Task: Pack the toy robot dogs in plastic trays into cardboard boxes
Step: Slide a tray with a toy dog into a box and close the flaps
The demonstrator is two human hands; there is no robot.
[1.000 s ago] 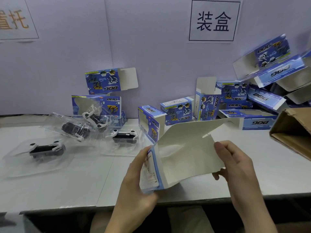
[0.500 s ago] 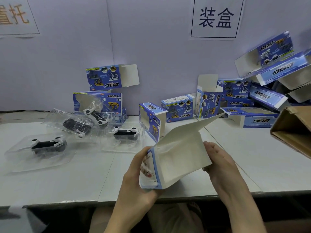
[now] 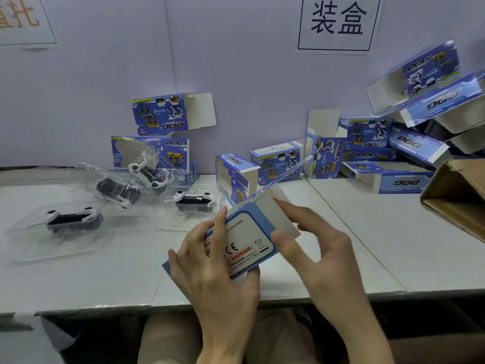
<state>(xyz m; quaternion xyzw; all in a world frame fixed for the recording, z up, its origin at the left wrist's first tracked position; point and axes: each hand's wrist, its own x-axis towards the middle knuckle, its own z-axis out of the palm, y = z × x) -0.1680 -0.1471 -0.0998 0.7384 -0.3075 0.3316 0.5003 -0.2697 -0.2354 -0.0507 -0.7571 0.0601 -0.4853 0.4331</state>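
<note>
**Box held in both hands over the front of the desk**

The cardboard box (image 3: 244, 243) is held tilted, just above the front part of the desk (image 3: 367, 245). Its pale panel with the CE mark and warning print faces up. The left hand (image 3: 210, 269) grips the lower left end, fingers curled over the printed face. The right hand (image 3: 315, 248) pinches the opposite end, thumb on the edge of the printed panel and forefinger laid across the white flap (image 3: 279, 222).

To the left, four toy robot dogs lie in clear plastic trays. The nearest tray (image 3: 194, 203) sits just beyond the left hand's fingertips. A second tray (image 3: 70, 222) lies flat at the far left, and a third tray (image 3: 115, 190) is tilted behind it. The fourth tray (image 3: 151, 174) leans against the stacked boxes (image 3: 157, 151) by the wall.

An open box (image 3: 233, 177) stands upright right behind the held one. A heap of blue boxes (image 3: 372, 145) fills the right rear of the desk, several with their flaps open. A brown carton (image 3: 456, 195) juts in at the right edge. On the wall above hangs a white sign (image 3: 338, 22) with two black characters.
</note>
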